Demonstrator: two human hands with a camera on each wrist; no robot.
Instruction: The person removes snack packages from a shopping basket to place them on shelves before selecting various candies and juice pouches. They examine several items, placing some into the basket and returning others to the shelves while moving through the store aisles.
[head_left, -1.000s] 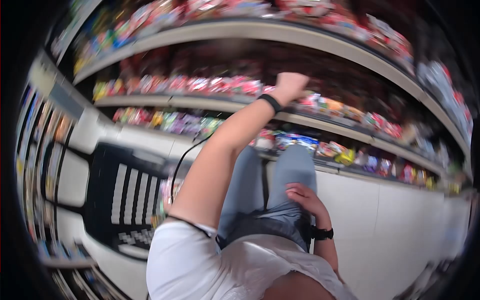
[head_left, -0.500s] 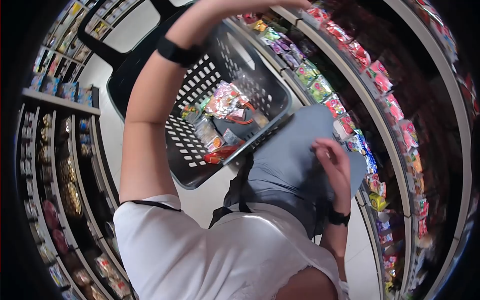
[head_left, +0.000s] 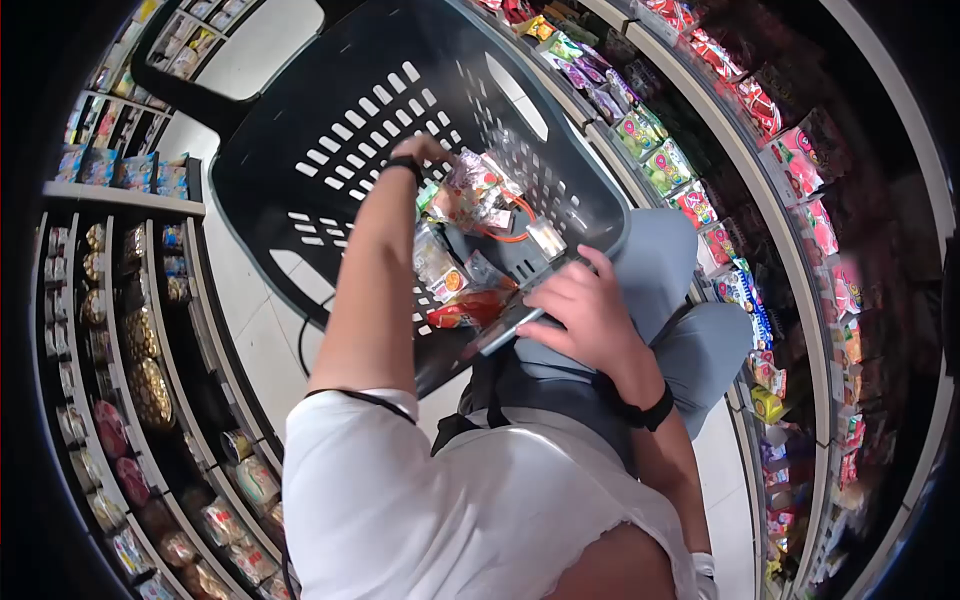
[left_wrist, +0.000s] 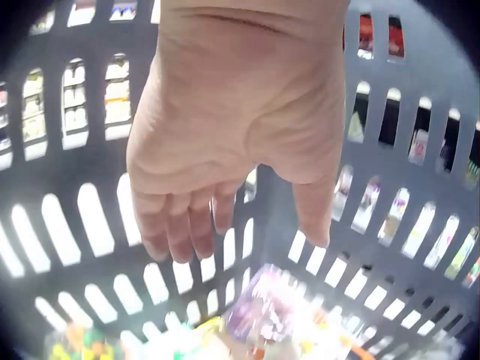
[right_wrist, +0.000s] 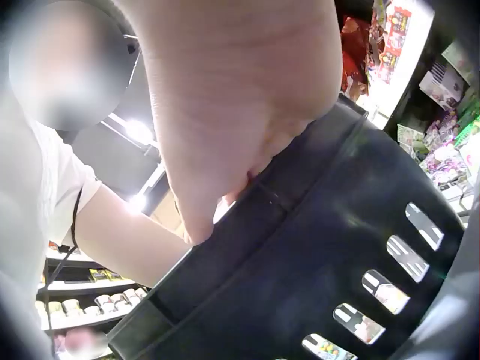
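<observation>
Holding the rim: right hand (head_left: 585,310) grips the near edge of the basket (head_left: 330,120). Fingers are curled round the dark plastic rim; the wrist view shows them wrapped tight on it.
Free hand: left hand (head_left: 428,150) is inside the basket, palm down, fingers loose & a bit bent, thumb apart. It holds nothing and touches nothing visible, hanging just above the snack pkts (head_left: 470,190).
Container: the basket is dark grey w/ slotted walls, tilted twd the person. Its near edge is at the lap (head_left: 690,340); can't tell if it rests there.
Contents: the snack pkts are a heap of shiny wrappers on the basket's bottom, right under the left hand. A red pkt (head_left: 465,308) lies closest to the near rim, just beside the right hand.
Wrists: a black band (head_left: 405,163) on the left wrist, another black strap (head_left: 645,410) on the right.
Right side: store shelf (head_left: 750,130) packed w/ bright bags, near the right arm.
Left side: rack (head_left: 130,330) w/ round gold-wrapped goods & small boxes, well apart from both hands.
Underfoot: pale tiled floor (head_left: 260,340) btwn the rack & the basket.
</observation>
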